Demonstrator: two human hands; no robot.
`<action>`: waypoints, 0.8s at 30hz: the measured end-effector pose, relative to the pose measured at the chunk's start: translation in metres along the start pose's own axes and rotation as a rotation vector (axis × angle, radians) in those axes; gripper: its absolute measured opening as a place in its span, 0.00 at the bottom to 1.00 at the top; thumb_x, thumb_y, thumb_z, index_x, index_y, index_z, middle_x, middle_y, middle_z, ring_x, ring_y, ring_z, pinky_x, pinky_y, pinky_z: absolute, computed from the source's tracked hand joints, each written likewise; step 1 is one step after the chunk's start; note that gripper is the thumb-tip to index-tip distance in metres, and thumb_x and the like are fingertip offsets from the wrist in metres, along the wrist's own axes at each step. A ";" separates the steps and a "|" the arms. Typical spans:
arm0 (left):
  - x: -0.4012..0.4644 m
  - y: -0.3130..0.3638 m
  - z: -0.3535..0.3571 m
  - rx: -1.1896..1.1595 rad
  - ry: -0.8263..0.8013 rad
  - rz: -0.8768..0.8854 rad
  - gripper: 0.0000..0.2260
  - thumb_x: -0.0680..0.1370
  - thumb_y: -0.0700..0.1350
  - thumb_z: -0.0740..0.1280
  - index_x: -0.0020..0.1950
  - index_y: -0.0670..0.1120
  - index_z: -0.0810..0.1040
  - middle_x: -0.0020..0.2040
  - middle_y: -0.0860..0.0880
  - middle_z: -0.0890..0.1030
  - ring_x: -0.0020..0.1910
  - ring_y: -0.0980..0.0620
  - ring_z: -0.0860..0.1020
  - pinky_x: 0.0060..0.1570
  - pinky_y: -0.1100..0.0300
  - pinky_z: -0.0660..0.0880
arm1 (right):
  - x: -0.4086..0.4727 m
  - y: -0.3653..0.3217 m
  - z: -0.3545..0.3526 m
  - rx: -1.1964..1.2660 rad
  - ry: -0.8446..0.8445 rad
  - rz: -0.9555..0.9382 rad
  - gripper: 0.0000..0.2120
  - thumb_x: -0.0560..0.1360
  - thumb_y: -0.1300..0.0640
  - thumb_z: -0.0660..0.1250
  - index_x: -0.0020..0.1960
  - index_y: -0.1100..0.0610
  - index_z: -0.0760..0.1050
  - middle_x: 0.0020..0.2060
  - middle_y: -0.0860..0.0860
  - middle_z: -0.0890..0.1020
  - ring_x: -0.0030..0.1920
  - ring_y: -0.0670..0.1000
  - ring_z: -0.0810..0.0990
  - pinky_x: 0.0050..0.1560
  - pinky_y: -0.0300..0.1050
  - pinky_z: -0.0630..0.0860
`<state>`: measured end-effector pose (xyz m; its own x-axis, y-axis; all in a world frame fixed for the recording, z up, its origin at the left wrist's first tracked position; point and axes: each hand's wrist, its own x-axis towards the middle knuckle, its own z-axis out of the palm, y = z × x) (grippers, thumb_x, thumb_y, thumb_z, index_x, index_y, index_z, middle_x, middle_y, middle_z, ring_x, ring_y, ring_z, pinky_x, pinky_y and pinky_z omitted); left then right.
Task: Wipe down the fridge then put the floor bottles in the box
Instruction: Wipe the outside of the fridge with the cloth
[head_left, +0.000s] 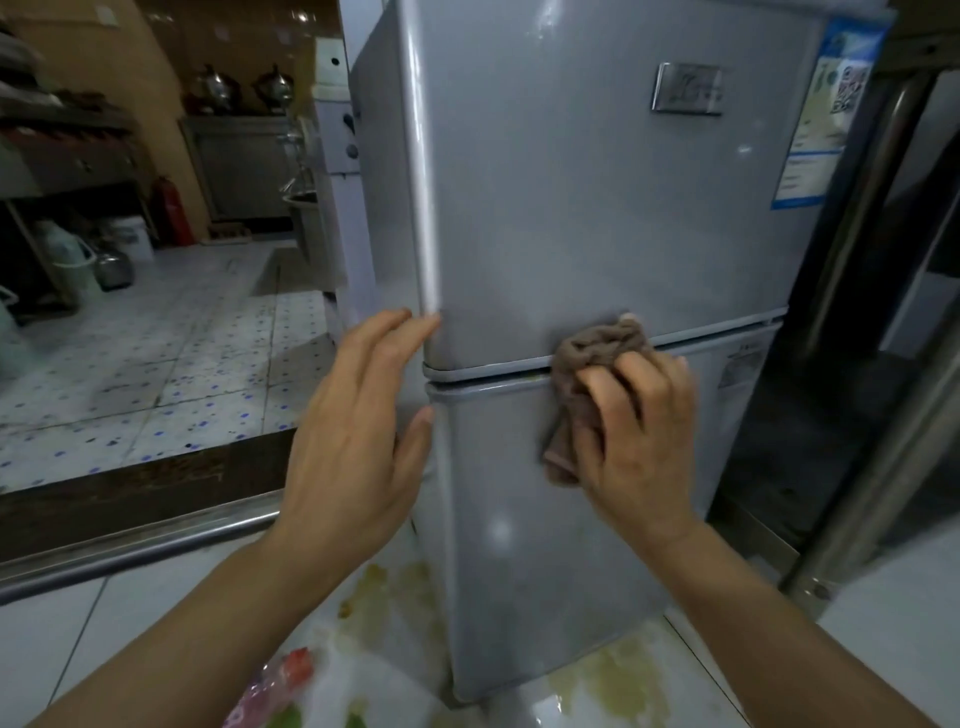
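**A:** How was the wipe going?

**B:** The right hand (631, 441) was clamped on one brown cloth (582, 384), pressed against the grey fridge (597, 208) right at the seam between its two doors. The left hand (363, 410) was spread open, fingers apart, bracing the fridge's left edge. I'd keep the cloth flat and follow that seam across.

**A:** Any bottles or box?

**B:** Zero clearly in shot, just one blurry plastic bag (291, 686) on the near floor.
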<state>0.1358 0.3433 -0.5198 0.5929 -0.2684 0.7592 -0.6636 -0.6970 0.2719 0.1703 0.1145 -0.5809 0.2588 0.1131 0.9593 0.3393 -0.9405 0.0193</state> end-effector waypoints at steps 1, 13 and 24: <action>0.001 0.004 0.005 0.011 0.004 0.008 0.27 0.74 0.39 0.65 0.72 0.50 0.63 0.68 0.44 0.66 0.62 0.51 0.69 0.54 0.52 0.73 | -0.001 0.012 -0.004 -0.015 -0.015 0.037 0.16 0.76 0.57 0.63 0.62 0.56 0.66 0.60 0.56 0.66 0.61 0.63 0.68 0.62 0.66 0.66; 0.004 0.017 0.043 0.007 0.125 -0.094 0.25 0.72 0.40 0.59 0.67 0.58 0.63 0.61 0.41 0.63 0.55 0.51 0.68 0.50 0.53 0.75 | 0.005 -0.035 -0.005 0.000 -0.027 0.015 0.18 0.72 0.58 0.61 0.62 0.54 0.69 0.60 0.55 0.66 0.61 0.61 0.67 0.72 0.58 0.56; 0.004 0.014 0.046 -0.001 0.159 -0.070 0.25 0.72 0.38 0.61 0.67 0.56 0.64 0.60 0.41 0.63 0.57 0.56 0.64 0.57 0.58 0.70 | 0.010 -0.030 -0.009 0.220 0.066 0.320 0.08 0.75 0.57 0.68 0.52 0.55 0.73 0.45 0.53 0.77 0.49 0.51 0.71 0.52 0.51 0.73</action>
<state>0.1498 0.3018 -0.5397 0.5583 -0.1106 0.8222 -0.6235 -0.7097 0.3280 0.1543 0.1411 -0.5689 0.3265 -0.2022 0.9233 0.4388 -0.8328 -0.3375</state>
